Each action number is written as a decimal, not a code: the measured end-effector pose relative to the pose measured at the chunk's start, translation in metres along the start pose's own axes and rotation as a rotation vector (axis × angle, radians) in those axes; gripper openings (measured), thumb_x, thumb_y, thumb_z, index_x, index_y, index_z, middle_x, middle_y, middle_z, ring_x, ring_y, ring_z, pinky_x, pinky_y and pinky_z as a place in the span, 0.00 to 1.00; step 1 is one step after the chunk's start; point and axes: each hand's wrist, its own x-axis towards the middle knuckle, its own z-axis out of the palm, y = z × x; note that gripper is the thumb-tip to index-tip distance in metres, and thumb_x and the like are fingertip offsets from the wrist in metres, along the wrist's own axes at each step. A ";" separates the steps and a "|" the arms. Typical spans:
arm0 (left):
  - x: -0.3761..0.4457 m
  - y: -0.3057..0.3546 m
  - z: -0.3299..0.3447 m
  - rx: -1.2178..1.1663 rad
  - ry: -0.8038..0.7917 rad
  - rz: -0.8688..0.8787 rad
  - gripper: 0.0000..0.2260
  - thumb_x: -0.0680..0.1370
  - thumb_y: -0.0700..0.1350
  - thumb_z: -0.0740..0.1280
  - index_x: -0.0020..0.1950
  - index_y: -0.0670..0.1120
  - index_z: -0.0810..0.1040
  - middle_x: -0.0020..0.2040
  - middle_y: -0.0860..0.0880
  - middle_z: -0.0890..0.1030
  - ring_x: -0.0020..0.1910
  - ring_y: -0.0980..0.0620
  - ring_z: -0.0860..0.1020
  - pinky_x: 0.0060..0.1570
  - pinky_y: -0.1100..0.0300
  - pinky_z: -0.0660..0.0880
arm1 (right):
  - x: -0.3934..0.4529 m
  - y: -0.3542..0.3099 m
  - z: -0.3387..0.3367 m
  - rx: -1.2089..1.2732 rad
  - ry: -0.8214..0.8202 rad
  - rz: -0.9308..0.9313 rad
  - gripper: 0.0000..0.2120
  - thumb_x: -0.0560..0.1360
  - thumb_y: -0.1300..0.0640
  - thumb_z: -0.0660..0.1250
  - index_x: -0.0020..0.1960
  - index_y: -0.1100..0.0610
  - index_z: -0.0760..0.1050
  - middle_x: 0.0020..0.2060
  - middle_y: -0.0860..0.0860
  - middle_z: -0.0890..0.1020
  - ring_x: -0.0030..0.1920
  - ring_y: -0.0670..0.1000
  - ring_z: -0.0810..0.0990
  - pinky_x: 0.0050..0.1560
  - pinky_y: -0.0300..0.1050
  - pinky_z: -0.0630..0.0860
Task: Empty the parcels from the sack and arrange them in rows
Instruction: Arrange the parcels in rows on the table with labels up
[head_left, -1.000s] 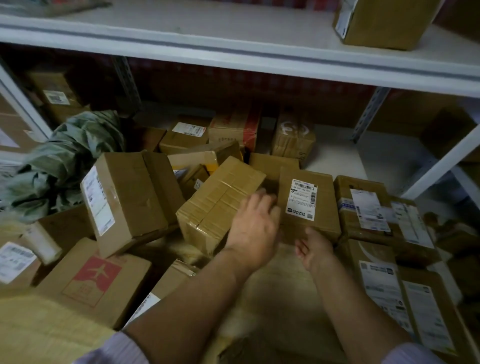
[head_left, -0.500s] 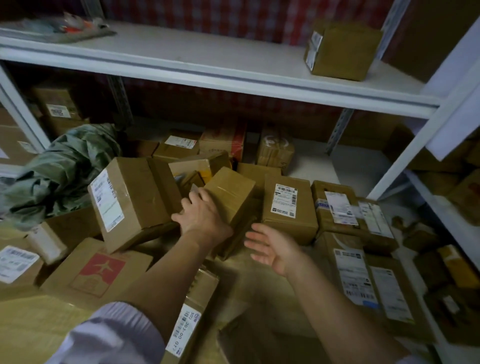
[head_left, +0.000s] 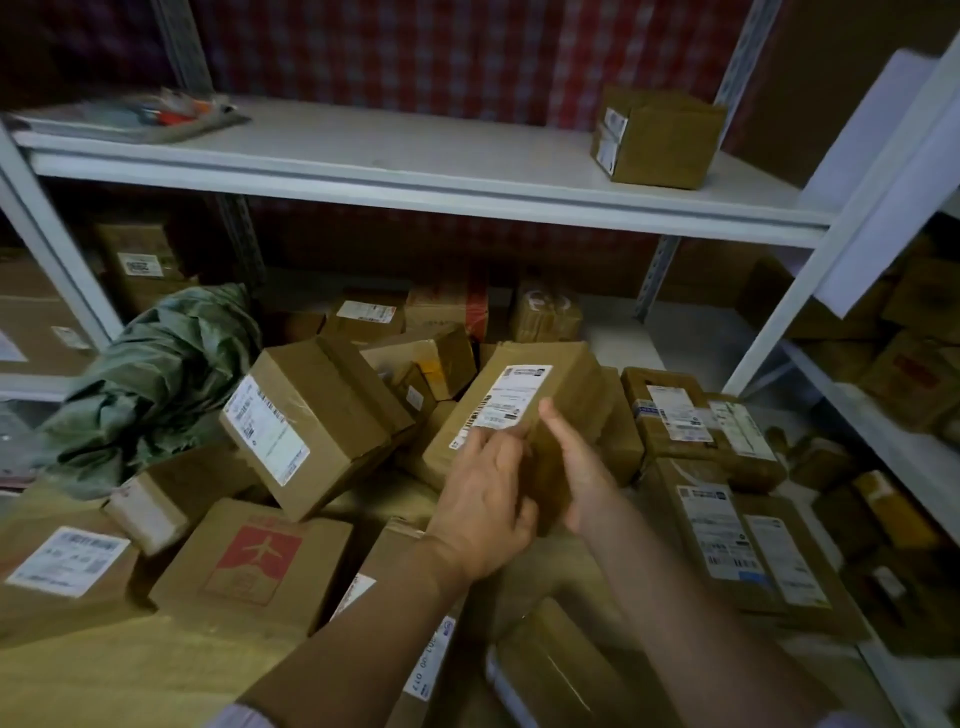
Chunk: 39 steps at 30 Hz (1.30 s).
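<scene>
A long brown cardboard parcel (head_left: 566, 379) with a white label is tilted up above the pile, held at its near end by both hands. My left hand (head_left: 483, 514) grips its left side and underside. My right hand (head_left: 576, 467) holds its right side, thumb near the label. The crumpled green sack (head_left: 150, 379) lies at the left on the lower shelf. Around it lie several parcels in a loose heap, among them a big labelled box (head_left: 311, 426) and a box with a red plane mark (head_left: 249, 561).
Labelled parcels (head_left: 727, 525) lie side by side at the right. A white upper shelf (head_left: 415, 156) carries one box (head_left: 660, 135) and some papers (head_left: 130, 117). White shelf posts (head_left: 841, 249) stand right and left; more boxes fill the side racks.
My left hand pulled the long parcel out of the heap and turned it label up; my right hand, open before, closed on it. The camera view tilted upward.
</scene>
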 end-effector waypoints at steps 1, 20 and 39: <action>0.000 0.003 -0.001 -0.042 0.003 0.014 0.16 0.75 0.45 0.64 0.62 0.48 0.69 0.62 0.51 0.70 0.60 0.55 0.65 0.64 0.62 0.68 | -0.001 0.004 -0.003 0.008 0.027 -0.011 0.54 0.42 0.33 0.80 0.65 0.45 0.69 0.57 0.54 0.79 0.57 0.60 0.77 0.60 0.64 0.71; 0.022 0.003 0.012 -1.210 -0.441 -0.884 0.23 0.69 0.59 0.67 0.58 0.46 0.74 0.58 0.45 0.75 0.61 0.43 0.72 0.63 0.40 0.68 | -0.036 -0.002 -0.098 0.186 0.112 -0.100 0.27 0.65 0.41 0.71 0.61 0.52 0.75 0.54 0.58 0.83 0.56 0.62 0.79 0.57 0.65 0.74; 0.033 0.023 0.099 -0.956 -0.426 -0.980 0.31 0.73 0.56 0.69 0.71 0.43 0.67 0.68 0.43 0.71 0.67 0.42 0.69 0.66 0.44 0.66 | -0.027 0.033 -0.156 0.091 0.272 0.195 0.30 0.62 0.48 0.77 0.59 0.53 0.69 0.54 0.60 0.74 0.54 0.60 0.75 0.56 0.58 0.77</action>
